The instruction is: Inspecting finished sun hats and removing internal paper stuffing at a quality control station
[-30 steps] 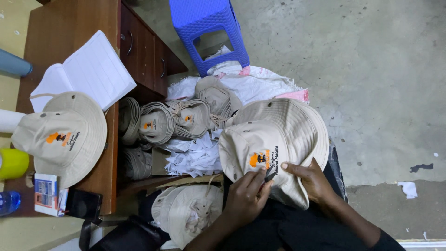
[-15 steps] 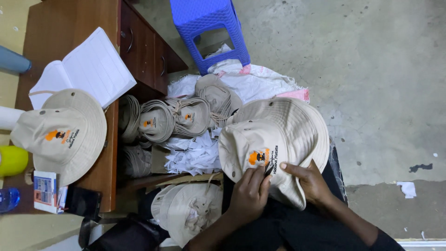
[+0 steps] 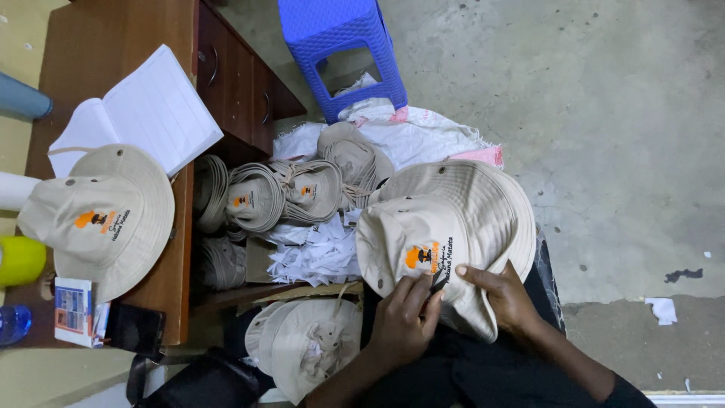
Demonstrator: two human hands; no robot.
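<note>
Beige hat point(image 3: 453, 227) — both hands' fingers point(image 3: 415, 291) curled, perhaps pinching a tool

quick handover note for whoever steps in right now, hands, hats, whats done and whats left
Left hand: fingers on the front of the beige bucket hat on the lap, pinching a small dark tool just beside the orange embroidered logo.
Right hand: flat on the brim, steadying the hat.
One matching hat lies on the wooden desk by an open notebook.
Rolled hats are stacked beside the desk, more hats near the knee, white paper scraps between them.
Which hats are finished cannot be told from the view; the lap hat is in hand.
</note>
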